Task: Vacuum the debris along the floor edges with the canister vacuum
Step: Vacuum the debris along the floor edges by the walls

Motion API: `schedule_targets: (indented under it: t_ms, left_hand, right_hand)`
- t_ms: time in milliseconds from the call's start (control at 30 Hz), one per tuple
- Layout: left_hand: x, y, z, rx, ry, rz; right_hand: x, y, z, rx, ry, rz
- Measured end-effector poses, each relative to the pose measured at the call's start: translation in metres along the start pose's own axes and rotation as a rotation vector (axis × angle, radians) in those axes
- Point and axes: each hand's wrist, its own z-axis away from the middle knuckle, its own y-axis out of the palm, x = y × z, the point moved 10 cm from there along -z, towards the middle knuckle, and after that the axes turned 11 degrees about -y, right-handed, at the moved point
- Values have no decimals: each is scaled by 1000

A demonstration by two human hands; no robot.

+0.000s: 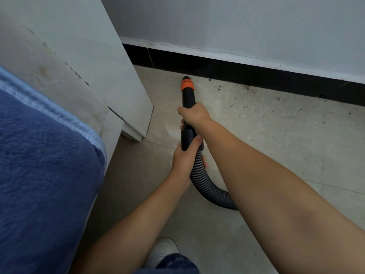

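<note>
Nozzle (187, 84), orange collar, tip down on floor (266, 139) just short of black skirting (237, 73). Right hand (194, 114) wraps black tube upper part; left hand (184, 157) grips where tube meets ribbed hose (207, 186). Debris (248, 89) specks strung along skirting to right of nozzle, thinning outward. Left: bed frame (126, 91) corner close to tube, narrow gap; blue blanket (43, 155) overhangs. Open tile to right. Shoe (163, 250) at bottom.
</note>
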Motion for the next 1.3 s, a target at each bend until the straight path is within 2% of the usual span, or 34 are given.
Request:
schedule_targets:
  t_ms: [500, 733, 1300]
  left_hand:
    - [7, 8, -13, 172, -39, -176]
    - [19, -1, -2, 182, -47, -231]
    - [18, -11, 27, 249, -60, -470]
  right_hand:
    - [-19, -34, 9, -226, 27, -71]
    - [-28, -29, 27, -197, 40, -81]
    - [-58, -38, 61, -342, 91, -258]
